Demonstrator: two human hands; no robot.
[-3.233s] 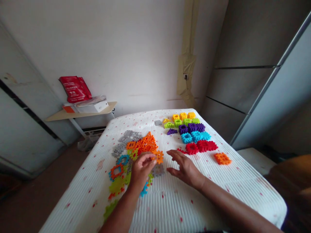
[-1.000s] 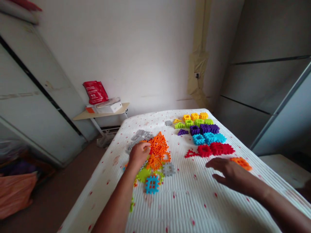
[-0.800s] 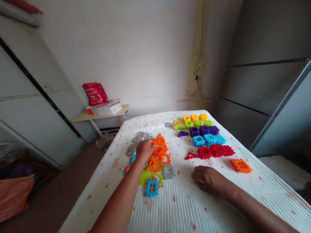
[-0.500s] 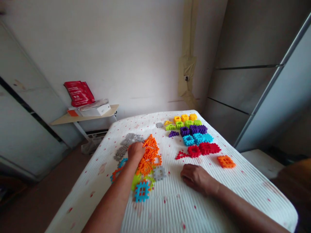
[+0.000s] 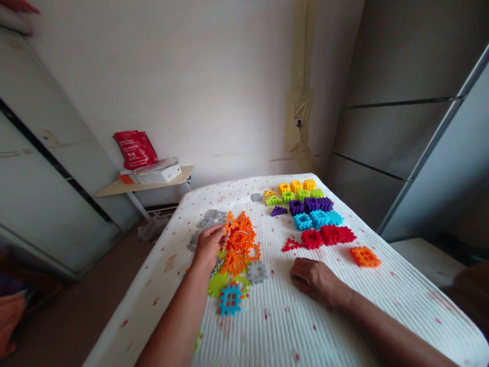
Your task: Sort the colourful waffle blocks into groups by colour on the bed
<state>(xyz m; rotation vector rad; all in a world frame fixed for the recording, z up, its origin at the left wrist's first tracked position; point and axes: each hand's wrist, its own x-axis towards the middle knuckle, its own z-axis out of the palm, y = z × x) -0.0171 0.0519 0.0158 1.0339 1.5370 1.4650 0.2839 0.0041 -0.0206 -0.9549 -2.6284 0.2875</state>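
Observation:
My left hand [image 5: 209, 247] is over the mixed pile, its thumb and fingers pinched on an orange triangular building piece [image 5: 231, 222]. Right beside it lies a heap of orange building pieces [image 5: 242, 239], with a trace of red under them. Grey building pieces [image 5: 210, 219] lie behind the hand. Nearer to me are a light green piece [image 5: 217, 285], a blue window piece [image 5: 231, 299] and a grey window piece [image 5: 257, 272]. My right hand [image 5: 319, 280] rests on the table with its fingers curled in and nothing visible in them.
Sorted rows stand at the right: yellow [image 5: 297, 186], green [image 5: 303, 195], purple [image 5: 311, 205], blue [image 5: 319, 219] and red [image 5: 328, 235]. An orange window stack [image 5: 365, 256] lies near the right edge. Behind left, a small shelf [image 5: 183, 176] holds a red bag [image 5: 134, 149] and a white box [image 5: 164, 174].
My left hand has lifted slightly out of the pile and now shows an orange triangular piece between its fingers. My right hand stays resting. The whole view has shifted slightly.

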